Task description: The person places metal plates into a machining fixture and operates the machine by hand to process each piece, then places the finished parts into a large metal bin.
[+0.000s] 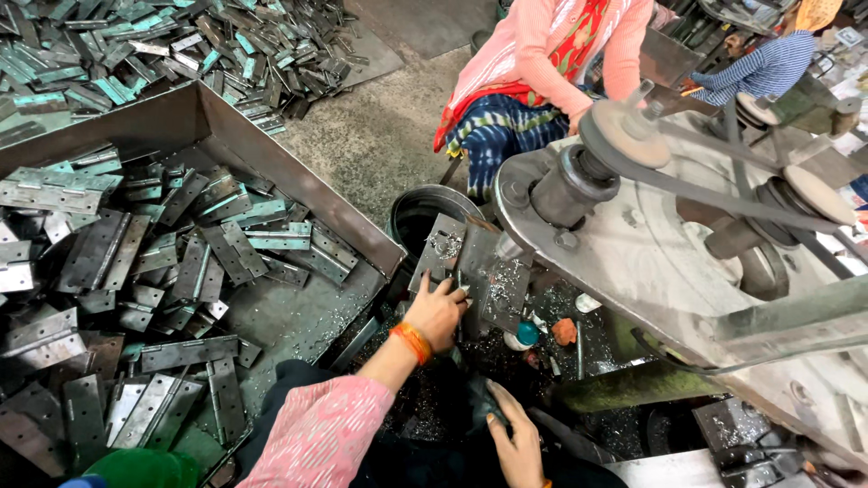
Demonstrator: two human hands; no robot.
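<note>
My left hand [438, 312], with an orange band at the wrist and a pink sleeve behind it, holds a grey metal hinge [479, 262] flat under the drill of a belt-driven machine [651, 235]; the fingers grip the hinge's near edge. Metal shavings lie on the hinge. My right hand [515, 438] sits low at the bottom of the view, fingers curled on a dark lever or handle [542, 425] of the machine; what exactly it grips is hard to tell.
A big metal tray [298, 185] full of grey hinges stands at left, and more hinges are heaped on the floor [181, 45] behind it. A dark round bucket [425, 212] sits beside the machine. Two other people sit beyond, one in pink [542, 63], one in blue stripes [759, 68].
</note>
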